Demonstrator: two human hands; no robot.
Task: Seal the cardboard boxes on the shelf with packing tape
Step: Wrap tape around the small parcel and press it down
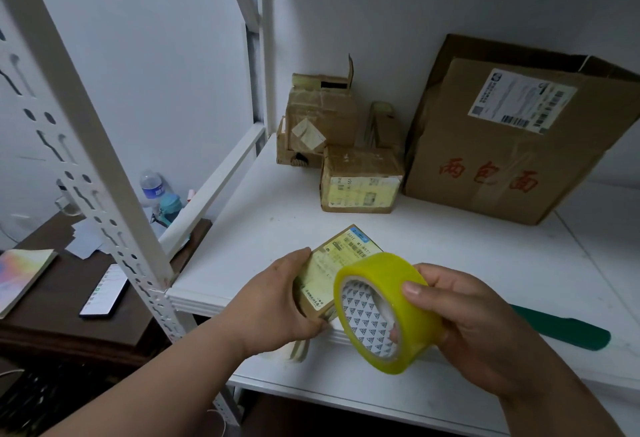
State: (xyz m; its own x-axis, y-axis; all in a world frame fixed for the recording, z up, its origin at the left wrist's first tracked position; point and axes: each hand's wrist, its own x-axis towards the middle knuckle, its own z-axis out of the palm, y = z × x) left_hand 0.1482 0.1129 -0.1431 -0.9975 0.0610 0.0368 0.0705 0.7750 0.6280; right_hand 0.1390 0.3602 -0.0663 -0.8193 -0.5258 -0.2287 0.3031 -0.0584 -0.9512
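1. White metal shelving against a pale wall is filling the view, and the shelf (450, 239) is carrying the cardboard boxes: a large box (512, 145) leaning at the back right, a medium box (360, 178) in front of a battered, open-topped box (320, 121).
2. At the shelf's front edge the left hand (277, 301) is gripping a small box (332, 273), fingers curled round its near end, thumb along the top.
3. Just beside it, the right hand (467, 318) is holding the yellow tape roll (384, 312), thumb pressing on the outer rim and fingers wrapping behind (no loose tape end is showing).
4. My guess: the small box is light and stiff, easy to pin by its sides while its seam stays clear.
5. The roll looks slick; holding through the core should steady it.
6. A green-handled tool (568, 327) is lying on the shelf behind the right hand.
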